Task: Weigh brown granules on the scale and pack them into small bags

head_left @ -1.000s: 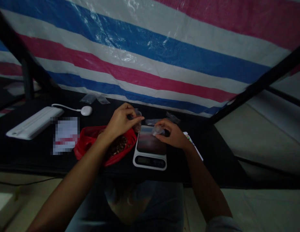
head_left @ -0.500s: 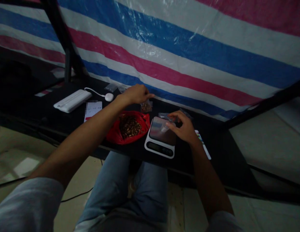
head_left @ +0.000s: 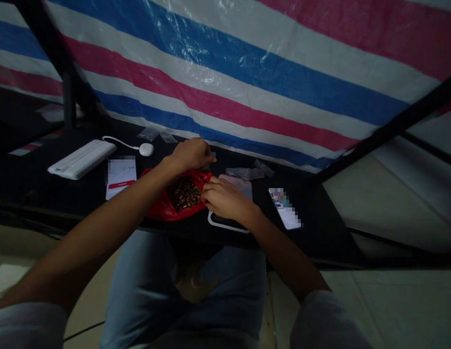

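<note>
A red plastic bag (head_left: 158, 208) lies open on the black table (head_left: 65, 194) with a heap of small brown pieces (head_left: 184, 192) in it. My left hand (head_left: 191, 154) hovers at the bag's far edge with its fingers curled; whatever they hold is hidden. My right hand (head_left: 223, 199) reaches across the white kitchen scale (head_left: 229, 224) to the bag's right rim, fingers pinched at the brown pieces. A small clear cup sits on the scale plate (head_left: 242, 184) behind that hand, hard to make out.
Small clear plastic bags (head_left: 247, 171) lie behind the scale, two more (head_left: 156, 134) further left. A white power bank (head_left: 78, 159) with a cable and round white puck (head_left: 146, 149), a white card (head_left: 120, 175) and another card (head_left: 284, 208) lie on the table. A striped tarp (head_left: 247, 72) backs it.
My right hand has left the cup on the scale and moved left to the red bag. My left hand has drawn back a little from the small bag it set down behind.
</note>
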Demonstrator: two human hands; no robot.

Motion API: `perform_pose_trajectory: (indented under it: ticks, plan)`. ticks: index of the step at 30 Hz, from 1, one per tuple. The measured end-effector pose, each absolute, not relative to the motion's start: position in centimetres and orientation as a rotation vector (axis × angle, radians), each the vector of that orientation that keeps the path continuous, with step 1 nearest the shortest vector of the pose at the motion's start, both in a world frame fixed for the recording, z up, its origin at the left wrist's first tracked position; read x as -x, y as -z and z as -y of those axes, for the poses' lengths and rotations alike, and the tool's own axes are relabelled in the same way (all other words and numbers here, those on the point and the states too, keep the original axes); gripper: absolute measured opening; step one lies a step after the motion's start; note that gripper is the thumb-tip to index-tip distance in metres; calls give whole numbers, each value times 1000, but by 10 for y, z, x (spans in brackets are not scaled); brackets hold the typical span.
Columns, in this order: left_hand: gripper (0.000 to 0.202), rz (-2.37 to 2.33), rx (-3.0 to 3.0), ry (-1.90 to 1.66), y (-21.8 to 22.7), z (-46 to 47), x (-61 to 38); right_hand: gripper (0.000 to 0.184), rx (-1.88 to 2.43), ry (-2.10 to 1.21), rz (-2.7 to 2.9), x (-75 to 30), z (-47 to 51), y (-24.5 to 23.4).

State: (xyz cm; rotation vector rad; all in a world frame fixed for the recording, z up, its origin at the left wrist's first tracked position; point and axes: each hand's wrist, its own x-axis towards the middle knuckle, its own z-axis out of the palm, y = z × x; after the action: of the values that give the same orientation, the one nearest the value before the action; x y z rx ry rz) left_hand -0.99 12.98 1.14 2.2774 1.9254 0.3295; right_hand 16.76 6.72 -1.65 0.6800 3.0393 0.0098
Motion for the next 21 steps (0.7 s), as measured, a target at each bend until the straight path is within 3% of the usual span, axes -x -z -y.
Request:
perform_pose_trajectory:
  ticks: [8,12,18,21]
  plan:
    - [42,-1663,-2408,-456,1,-137,22,19,-794,-87,-3266,-173,-61,-5]
    - [42,-1617,-2401,-450,7,-139,24,12,-842,-26,-3136,-173,-50,-12]
    - [39,-1710,-2356,-471,6,-142,17,25,-790,161,-3203,-137,-51,-9]
    - [40,-1756,-2362,-517,3,-143,9,20,-863,250,-3072,-118,-59,3]
